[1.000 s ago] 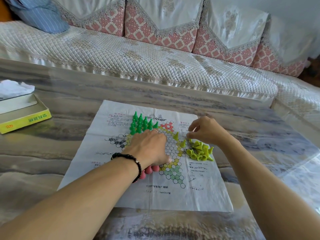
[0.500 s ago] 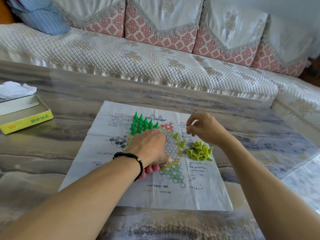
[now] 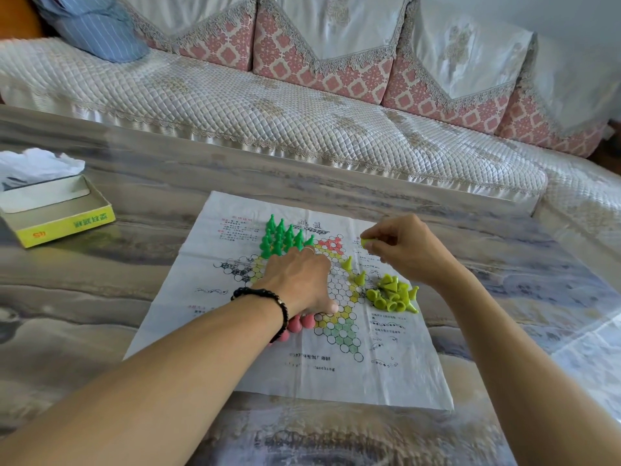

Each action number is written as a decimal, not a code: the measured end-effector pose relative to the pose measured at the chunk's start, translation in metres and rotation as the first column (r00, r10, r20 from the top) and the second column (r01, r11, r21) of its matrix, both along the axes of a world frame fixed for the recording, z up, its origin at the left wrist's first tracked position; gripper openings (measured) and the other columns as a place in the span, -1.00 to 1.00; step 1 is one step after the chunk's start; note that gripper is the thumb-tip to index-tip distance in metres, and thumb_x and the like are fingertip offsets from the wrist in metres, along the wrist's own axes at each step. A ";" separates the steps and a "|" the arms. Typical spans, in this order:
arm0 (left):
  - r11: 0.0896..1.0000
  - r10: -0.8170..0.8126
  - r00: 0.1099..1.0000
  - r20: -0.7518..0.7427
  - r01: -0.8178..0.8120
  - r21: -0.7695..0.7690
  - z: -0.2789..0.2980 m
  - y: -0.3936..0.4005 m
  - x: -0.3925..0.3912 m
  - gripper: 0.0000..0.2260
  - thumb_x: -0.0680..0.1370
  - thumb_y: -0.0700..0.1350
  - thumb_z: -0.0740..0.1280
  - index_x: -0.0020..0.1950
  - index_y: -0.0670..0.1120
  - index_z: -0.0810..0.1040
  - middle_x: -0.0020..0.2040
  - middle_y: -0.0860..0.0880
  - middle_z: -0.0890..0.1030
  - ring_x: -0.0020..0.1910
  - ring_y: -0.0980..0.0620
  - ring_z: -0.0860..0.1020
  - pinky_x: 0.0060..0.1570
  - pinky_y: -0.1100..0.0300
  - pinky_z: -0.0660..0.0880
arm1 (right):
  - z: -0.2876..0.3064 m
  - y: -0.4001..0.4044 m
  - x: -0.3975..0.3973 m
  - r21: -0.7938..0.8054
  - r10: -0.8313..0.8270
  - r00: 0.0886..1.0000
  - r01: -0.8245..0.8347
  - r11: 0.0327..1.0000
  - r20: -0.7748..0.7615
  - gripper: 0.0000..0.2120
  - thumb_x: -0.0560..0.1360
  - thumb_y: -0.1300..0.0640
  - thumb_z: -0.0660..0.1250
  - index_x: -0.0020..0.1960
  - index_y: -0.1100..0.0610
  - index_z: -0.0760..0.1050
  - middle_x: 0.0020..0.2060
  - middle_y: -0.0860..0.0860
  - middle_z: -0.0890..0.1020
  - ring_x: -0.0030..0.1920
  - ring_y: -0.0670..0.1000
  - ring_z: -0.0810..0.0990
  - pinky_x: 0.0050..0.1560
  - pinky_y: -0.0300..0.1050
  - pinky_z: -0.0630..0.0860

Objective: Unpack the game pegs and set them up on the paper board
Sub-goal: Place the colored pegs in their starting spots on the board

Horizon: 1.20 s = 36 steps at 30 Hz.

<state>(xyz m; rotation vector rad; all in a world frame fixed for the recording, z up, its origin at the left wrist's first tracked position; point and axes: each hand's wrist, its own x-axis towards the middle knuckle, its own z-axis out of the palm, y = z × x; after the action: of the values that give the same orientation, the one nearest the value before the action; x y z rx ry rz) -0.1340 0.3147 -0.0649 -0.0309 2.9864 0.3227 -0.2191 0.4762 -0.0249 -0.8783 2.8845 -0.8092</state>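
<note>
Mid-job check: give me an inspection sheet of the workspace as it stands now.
Surface: marbled table, paper board flat on it.
Job's things: dark green pegs upright; two lime pegs upright; lime pile lying loose; pink pegs by the left wrist.
Clutter: open yellow box, white bag.
Grippers: left hand presses the board; right hand pinches a lime peg.
Cables: nothing seen.
Surroundings: quilted sofa.

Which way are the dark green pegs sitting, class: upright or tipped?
Upright: the dark green pegs stand clustered on their bases, tips up, on the paper board.
</note>
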 end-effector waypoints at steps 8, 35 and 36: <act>1.000 0.000 1.000 -0.017 0.000 0.019 -0.002 -0.001 0.001 -0.64 0.45 0.23 0.42 0.01 -0.02 0.56 0.01 0.03 0.58 -0.16 0.02 0.48 -0.25 0.11 0.41 | -0.001 -0.002 -0.002 0.183 0.009 1.000 -0.007 0.983 -0.009 -0.87 0.49 0.23 0.36 -0.02 0.09 0.64 -0.21 -0.08 0.67 -0.25 -0.19 0.59 -0.28 -0.38 0.44; 0.999 0.001 1.000 -0.013 0.000 0.047 -0.007 -0.003 -0.002 -0.55 0.43 0.25 0.43 0.17 -0.01 0.58 0.12 0.02 0.58 0.03 0.01 0.56 -0.18 0.11 0.41 | -0.014 -0.022 0.000 0.399 0.102 0.983 -0.033 0.916 -0.153 -0.82 0.52 -0.03 0.33 -0.13 0.06 0.57 -0.24 -0.09 0.58 -0.21 -0.06 0.55 -0.18 -0.10 0.52; 0.999 0.003 1.000 -0.006 -0.002 0.055 -0.007 -0.003 -0.001 -0.57 0.43 0.25 0.42 0.15 0.00 0.59 0.07 0.03 0.62 -0.05 0.04 0.59 -0.25 0.14 0.39 | -0.010 -0.018 0.001 0.372 0.087 0.983 -0.020 0.928 -0.164 -0.82 0.54 -0.03 0.31 -0.15 0.05 0.55 -0.26 -0.10 0.57 -0.23 -0.06 0.55 -0.20 -0.10 0.51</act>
<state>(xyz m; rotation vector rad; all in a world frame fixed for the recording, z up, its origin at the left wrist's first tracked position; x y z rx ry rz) -0.1355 0.3114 -0.0721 -0.0279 2.9822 0.4052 -0.2178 0.4583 -0.0348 -1.0187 2.9942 -0.1737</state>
